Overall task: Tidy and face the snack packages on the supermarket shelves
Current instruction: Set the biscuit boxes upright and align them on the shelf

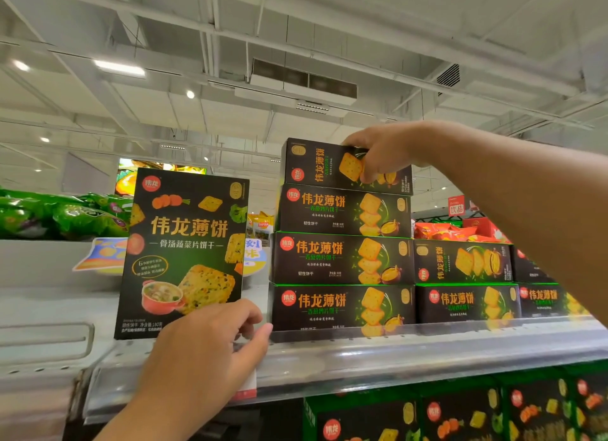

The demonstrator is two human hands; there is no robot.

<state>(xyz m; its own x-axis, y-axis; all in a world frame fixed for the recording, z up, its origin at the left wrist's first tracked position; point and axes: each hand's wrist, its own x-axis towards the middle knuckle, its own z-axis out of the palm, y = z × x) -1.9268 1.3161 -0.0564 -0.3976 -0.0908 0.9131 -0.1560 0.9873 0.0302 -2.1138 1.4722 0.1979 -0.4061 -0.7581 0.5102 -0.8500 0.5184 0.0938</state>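
Observation:
A tall black cracker box [184, 249] stands upright on the top shelf [329, 355]. My left hand [204, 351] touches its lower right corner with loosely curled fingers. To its right rises a stack of black and green cracker boxes [342, 263]. My right hand [381, 151] grips the topmost box [322, 165], which lies on the stack with its print turned sideways. Two lower stacks of the same boxes [464, 282] continue to the right, partly hidden behind my right forearm.
Green snack bags [59, 216] lie in a bin at the back left. Red packages [454, 231] sit behind the right stacks. A clear rail runs along the shelf's front edge. More cracker boxes [460, 417] fill the shelf below.

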